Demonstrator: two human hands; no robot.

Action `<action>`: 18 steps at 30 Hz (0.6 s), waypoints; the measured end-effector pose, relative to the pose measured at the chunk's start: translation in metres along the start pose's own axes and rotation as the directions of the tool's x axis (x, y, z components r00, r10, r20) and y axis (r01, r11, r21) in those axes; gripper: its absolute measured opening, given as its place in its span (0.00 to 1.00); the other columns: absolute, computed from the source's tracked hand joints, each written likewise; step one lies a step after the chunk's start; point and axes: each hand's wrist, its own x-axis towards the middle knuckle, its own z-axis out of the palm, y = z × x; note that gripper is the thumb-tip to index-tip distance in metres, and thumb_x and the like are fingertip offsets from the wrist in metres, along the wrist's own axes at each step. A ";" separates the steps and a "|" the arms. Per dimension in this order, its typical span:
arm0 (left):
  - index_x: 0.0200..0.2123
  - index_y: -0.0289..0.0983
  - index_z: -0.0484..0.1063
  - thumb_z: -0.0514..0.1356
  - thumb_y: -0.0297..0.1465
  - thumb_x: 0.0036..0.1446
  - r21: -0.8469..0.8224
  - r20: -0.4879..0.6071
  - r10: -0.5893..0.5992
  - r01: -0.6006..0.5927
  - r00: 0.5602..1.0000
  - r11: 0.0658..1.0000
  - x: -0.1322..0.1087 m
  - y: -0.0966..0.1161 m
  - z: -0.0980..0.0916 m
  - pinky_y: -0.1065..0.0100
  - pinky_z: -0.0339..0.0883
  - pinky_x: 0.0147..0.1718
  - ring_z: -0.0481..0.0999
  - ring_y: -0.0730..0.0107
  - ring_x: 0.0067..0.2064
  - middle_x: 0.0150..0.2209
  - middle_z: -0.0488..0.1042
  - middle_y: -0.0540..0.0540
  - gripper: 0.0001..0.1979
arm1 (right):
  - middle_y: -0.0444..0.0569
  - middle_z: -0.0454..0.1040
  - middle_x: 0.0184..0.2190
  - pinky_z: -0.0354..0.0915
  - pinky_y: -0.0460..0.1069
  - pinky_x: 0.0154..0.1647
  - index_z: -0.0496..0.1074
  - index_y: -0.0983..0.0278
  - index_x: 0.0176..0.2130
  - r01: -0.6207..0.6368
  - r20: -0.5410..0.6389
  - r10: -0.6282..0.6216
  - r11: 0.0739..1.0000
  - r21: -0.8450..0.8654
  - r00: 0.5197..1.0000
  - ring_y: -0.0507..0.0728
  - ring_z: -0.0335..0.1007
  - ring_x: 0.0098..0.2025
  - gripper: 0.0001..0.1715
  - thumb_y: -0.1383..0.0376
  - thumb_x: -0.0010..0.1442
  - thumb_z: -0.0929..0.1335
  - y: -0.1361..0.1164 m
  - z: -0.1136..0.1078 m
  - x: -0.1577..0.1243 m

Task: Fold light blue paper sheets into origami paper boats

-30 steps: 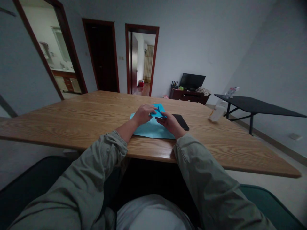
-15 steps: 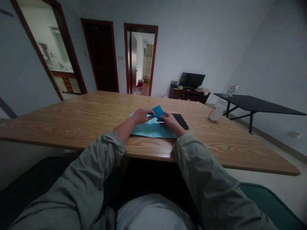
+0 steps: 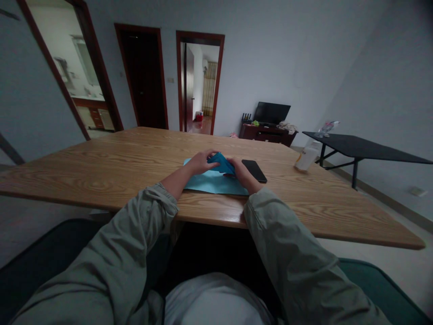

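Observation:
A folded piece of blue paper (image 3: 221, 163) is held up between both hands, above a light blue sheet (image 3: 213, 183) on the wooden table. My left hand (image 3: 201, 162) grips its left side, thumb below and fingers on top. My right hand (image 3: 239, 170) has its fingers closed round the right end; some fingertips are hidden behind the paper. Just right of my right hand a black phone-like slab (image 3: 254, 170) lies flat.
The wooden table (image 3: 135, 155) spreads to both sides. A translucent plastic cup (image 3: 306, 158) stands at its right. Beyond are a black folding table (image 3: 365, 148) and a television (image 3: 272, 113) on a dark cabinet. Green chairs flank me.
The blue paper has turned from a raised, pointed shape to a lower, wider one. My left fingers have moved over its top, and my right hand has closed in at its right end.

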 end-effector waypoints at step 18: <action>0.52 0.32 0.76 0.67 0.45 0.49 -0.399 0.202 -0.003 0.085 0.979 0.913 0.006 -0.010 0.007 0.61 0.69 0.48 0.77 0.58 0.47 0.49 0.79 0.39 0.30 | 0.44 0.77 0.31 0.63 0.47 0.36 0.78 0.63 0.37 0.152 0.137 -0.134 0.980 -0.130 0.982 0.54 0.68 0.33 0.24 0.46 0.53 0.70 0.009 -0.004 0.005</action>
